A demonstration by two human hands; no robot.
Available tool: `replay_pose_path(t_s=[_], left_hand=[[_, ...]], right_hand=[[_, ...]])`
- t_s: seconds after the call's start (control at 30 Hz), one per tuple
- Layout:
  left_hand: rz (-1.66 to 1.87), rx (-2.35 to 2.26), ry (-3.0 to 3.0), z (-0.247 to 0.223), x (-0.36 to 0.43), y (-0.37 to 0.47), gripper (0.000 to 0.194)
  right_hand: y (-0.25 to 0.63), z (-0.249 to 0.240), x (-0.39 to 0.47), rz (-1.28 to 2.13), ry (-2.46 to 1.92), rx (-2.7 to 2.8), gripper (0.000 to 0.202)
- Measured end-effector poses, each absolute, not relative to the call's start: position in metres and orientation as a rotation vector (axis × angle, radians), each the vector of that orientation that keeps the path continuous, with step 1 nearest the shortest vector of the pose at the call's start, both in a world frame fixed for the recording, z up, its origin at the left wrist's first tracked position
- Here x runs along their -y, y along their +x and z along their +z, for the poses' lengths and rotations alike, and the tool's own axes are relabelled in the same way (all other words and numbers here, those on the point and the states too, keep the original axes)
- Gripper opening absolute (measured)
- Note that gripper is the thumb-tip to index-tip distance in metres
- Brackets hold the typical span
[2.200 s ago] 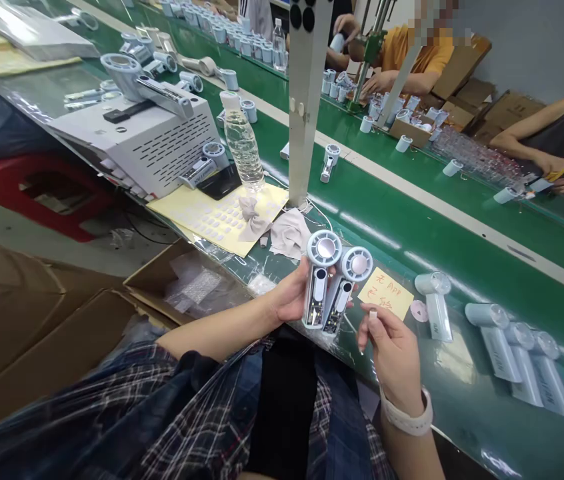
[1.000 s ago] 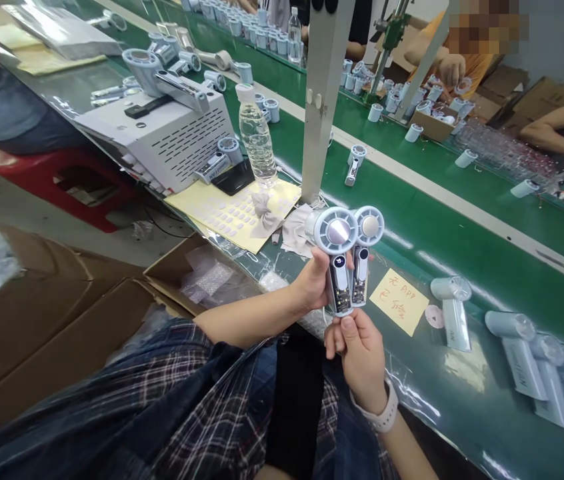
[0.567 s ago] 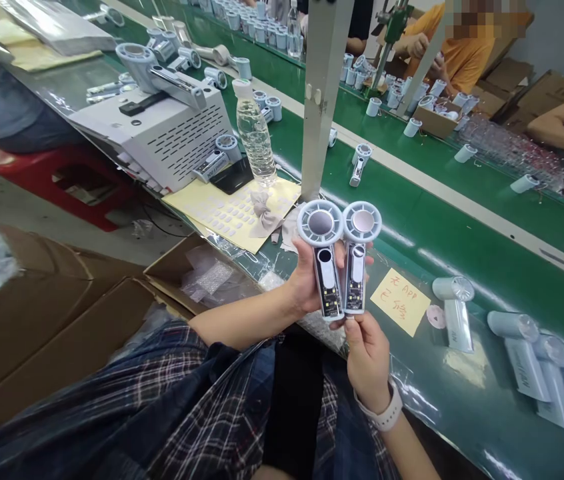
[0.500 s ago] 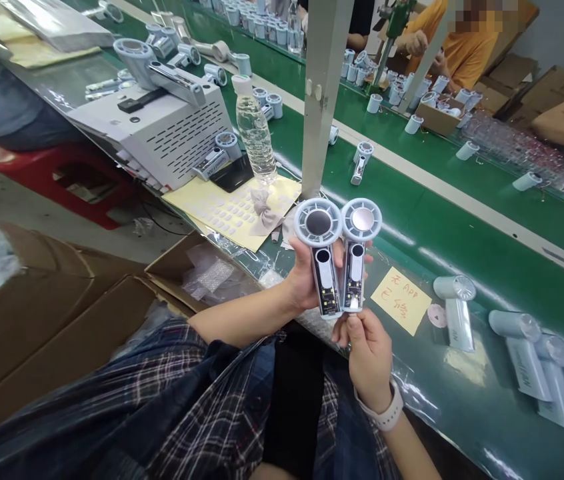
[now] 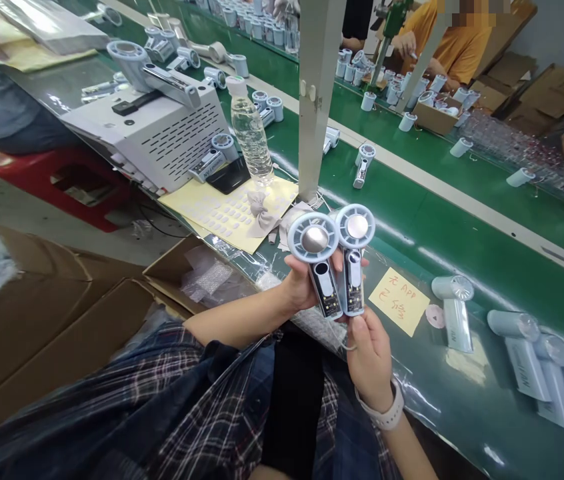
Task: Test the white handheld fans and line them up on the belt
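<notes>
Two light-blue handheld fans, each with a round head and a dark handle panel, stand side by side above my lap. My left hand [image 5: 301, 285] wraps round them from behind, its thumb beside the left fan [image 5: 325, 290]; fingertips show past the right fan [image 5: 353, 280]. My right hand [image 5: 369, 353], a white band on its wrist, pinches at the bottom end of the right fan. A thin pale cable loops below the fans near my right fingers. Whether those fingers grip the fan or a plug is hidden.
A yellow note [image 5: 400, 301] and several fans [image 5: 522, 360] lie on the table to the right. Behind my hands rises a metal post [image 5: 315, 100], beside a water bottle [image 5: 251, 133] and a white vented box [image 5: 162, 140]. People sit across and at the left.
The two fans have tilted a little and their heads have spread slightly. A cable loop now shows below them. On the green belt, another fan has appeared beside the post.
</notes>
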State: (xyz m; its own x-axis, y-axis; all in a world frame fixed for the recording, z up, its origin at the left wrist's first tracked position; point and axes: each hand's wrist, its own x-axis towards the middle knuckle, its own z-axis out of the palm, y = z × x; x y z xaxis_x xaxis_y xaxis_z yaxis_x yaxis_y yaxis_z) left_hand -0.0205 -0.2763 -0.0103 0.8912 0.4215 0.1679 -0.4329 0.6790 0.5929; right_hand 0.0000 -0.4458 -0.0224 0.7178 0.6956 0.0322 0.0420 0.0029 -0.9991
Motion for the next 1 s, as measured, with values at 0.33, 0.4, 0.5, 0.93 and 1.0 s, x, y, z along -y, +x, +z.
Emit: replay_pose_path(t_s=[0.33,0.4,0.5,0.93,1.0], left_hand=[[0.266,-0.103,0.953,-0.018,0.285,-0.051,0.056],[0.222,-0.121,1.016,-0.022,0.287,-0.053,0.055],[0.202,-0.134,0.999,-0.026,0.284,-0.049,0.047],[-0.039,0.087,1.029,-0.011,0.292,-0.053,0.042],[-0.052,0.108,1.099,-0.009,0.29,-0.053,0.041]], right_hand=[[0.036,-0.012,0.459,0.349,-1.718,0.682,0.052],[0.036,-0.014,0.463,0.534,-1.579,0.6,0.05],[0.035,-0.017,0.471,0.61,-1.467,0.464,0.054],[0.03,-0.019,0.482,0.637,-1.312,0.402,0.034],[0.03,-0.021,0.484,0.657,-1.308,0.439,0.034]])
